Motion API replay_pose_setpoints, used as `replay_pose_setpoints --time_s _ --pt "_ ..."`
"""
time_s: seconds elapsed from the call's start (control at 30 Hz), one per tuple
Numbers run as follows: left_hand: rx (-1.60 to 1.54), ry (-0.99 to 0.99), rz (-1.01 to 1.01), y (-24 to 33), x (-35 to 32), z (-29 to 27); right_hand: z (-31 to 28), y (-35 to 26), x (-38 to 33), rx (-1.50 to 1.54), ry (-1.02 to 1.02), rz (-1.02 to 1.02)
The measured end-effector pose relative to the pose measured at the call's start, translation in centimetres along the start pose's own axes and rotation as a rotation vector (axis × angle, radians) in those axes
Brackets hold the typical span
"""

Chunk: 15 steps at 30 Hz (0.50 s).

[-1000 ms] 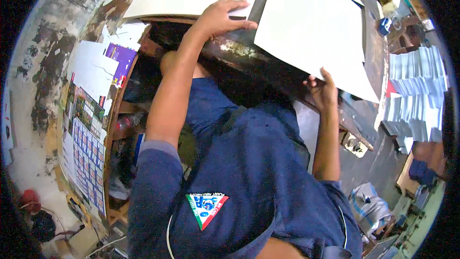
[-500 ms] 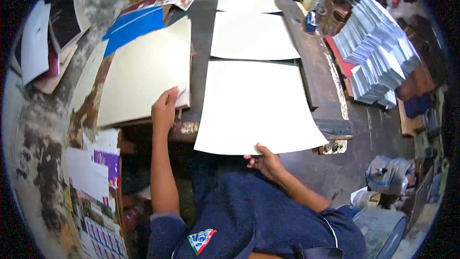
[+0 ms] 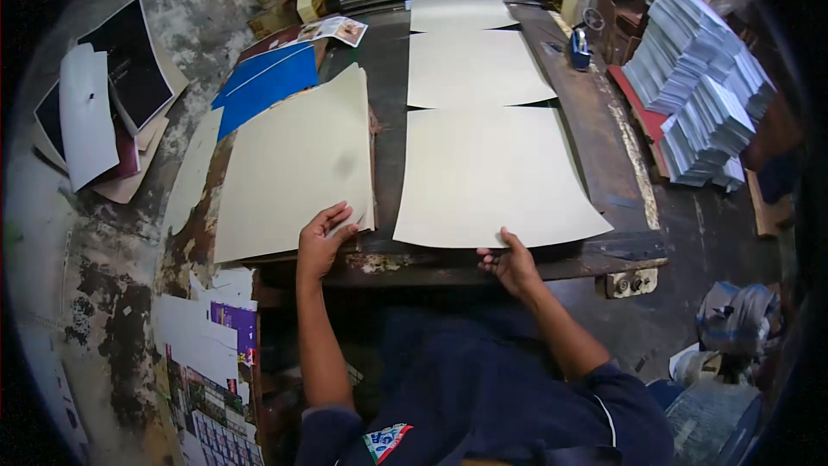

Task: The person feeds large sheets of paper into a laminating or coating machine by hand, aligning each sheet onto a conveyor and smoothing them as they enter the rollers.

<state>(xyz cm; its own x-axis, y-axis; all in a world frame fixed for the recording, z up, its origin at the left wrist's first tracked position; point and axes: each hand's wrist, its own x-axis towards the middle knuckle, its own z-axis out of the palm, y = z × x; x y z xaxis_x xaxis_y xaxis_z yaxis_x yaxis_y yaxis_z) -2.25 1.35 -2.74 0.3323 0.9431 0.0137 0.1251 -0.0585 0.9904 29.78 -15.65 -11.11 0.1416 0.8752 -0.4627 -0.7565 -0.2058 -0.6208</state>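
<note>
Rusty table (image 3: 604, 129), flat cream sheet (image 3: 496, 177), right hand (image 3: 513, 263)

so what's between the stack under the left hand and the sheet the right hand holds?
Head view: only a bare strip of dark table separates the cream stack from the sheet; nothing lies on it.

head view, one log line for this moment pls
left hand: on near corner of cream sheet stack | right hand: holding near edge of single sheet on feed table | two more sheets ahead
</note>
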Motion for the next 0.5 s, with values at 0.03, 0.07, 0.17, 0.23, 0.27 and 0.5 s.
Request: replay_pose_setpoints --time_s 0.03,0.07,0.17,0.23,0.27,0.5 --pt "-0.05 -0.025 -0.016 0.1 -0.1 -0.4 0.3 0.0 1.0 0.008 -0.015 0.01" --pt "-0.073 -0.011 0.053 0.2 -0.2 -0.1 0.2 0.1 1.9 0.028 0.027 -0.02" --pt "0.2 0.109 -0.032 1.3 -0.5 0.8 -0.1 0.3 4.1 0.046 0.088 -0.102" --pt "0.412 0.189 0.056 1.0 -0.2 1.5 -1.3 0.5 5.0 0.034 0.035 -0.143" --pt "0.314 0.238 0.019 -0.2 0.0 0.4 -0.9 0.5 5.1 0.033 0.032 -0.13" --pt "-0.146 0.592 0.195 3.9 -0.3 2.9 -1.2 0.2 3.0 0.054 0.15 -0.217"
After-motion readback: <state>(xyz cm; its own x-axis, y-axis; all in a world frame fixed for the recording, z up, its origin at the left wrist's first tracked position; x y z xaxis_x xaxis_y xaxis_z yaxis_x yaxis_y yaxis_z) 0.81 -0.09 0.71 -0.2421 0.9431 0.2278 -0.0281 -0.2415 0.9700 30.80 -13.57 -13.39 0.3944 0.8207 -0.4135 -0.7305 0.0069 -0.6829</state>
